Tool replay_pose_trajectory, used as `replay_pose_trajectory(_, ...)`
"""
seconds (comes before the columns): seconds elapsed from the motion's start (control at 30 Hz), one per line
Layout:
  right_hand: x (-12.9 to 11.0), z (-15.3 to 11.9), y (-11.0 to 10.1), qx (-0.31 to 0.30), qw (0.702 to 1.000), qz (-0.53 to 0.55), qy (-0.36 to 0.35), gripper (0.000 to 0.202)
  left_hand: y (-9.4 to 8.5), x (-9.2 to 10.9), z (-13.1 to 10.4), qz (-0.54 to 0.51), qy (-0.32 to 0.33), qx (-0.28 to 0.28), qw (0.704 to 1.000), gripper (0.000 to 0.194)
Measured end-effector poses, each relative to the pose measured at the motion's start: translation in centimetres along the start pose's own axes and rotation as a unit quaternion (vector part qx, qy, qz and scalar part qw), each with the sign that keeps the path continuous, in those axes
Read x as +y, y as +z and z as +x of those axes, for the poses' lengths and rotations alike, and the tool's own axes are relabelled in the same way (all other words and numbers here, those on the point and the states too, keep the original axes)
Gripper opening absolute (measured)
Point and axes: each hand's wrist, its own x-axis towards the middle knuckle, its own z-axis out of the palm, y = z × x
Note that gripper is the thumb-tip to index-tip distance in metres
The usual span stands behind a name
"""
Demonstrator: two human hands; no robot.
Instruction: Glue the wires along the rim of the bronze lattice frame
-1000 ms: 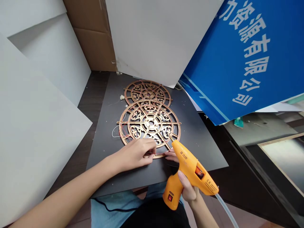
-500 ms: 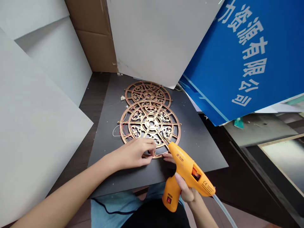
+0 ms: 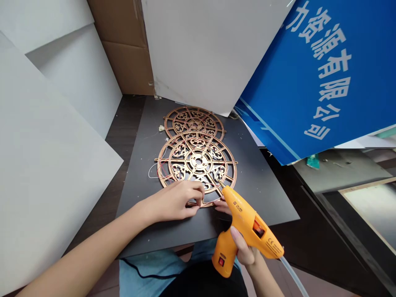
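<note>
A golden-brown openwork wheel with spokes and scroll patterns lies on the dark board, thin red and white wires running over it. My left hand is closed in a pinch at its near rim; whether a wire is between the fingertips too, I cannot tell. My right hand grips an orange hot glue gun, a clear glue stick sticking out of its back. The metal nozzle points over the wheel's lower right part. Some right fingertips reach the near rim beside the left hand. A second similar wheel lies partly under the first.
The dark board rests on a dark wooden table. White panels lean at the left, with brown cardboard and another white panel behind. A blue sign with white characters slants in at the right.
The whole view has shifted slightly. The glue gun has moved a little to the right, and more of the right fingertips shows at the rim. My left hand keeps its pinch.
</note>
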Motion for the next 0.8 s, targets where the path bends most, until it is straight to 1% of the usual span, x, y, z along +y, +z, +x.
replay_pose_trajectory(0.3,-0.6,0.4,-0.2,0.0,1.0,-0.01,-0.013,0.043,0.0,-0.1,0.0,-0.003,0.001,0.003,1.0,0.012)
replay_pose_trajectory(0.43,-0.7,0.5,-0.3,0.003,0.999,-0.013,-0.034,0.042,0.0,0.0,0.0,-0.006,-0.003,0.002,1.0,0.012)
replay_pose_trajectory(0.53,-0.9,0.7,-0.2,0.008,0.999,-0.006,-0.037,0.041,0.0,0.0,0.0,-0.009,-0.01,0.002,1.0,0.012)
replay_pose_trajectory(0.67,-1.8,1.3,-0.1,0.011,0.999,0.012,-0.047,0.04,0.1,-0.1,0.0,-0.01,-0.018,0.003,1.0,0.013)
replay_pose_trajectory(0.8,-2.7,1.8,0.0,0.018,0.997,0.053,-0.055,0.047,0.1,-0.2,0.0,-0.008,-0.017,0.008,1.0,0.012)
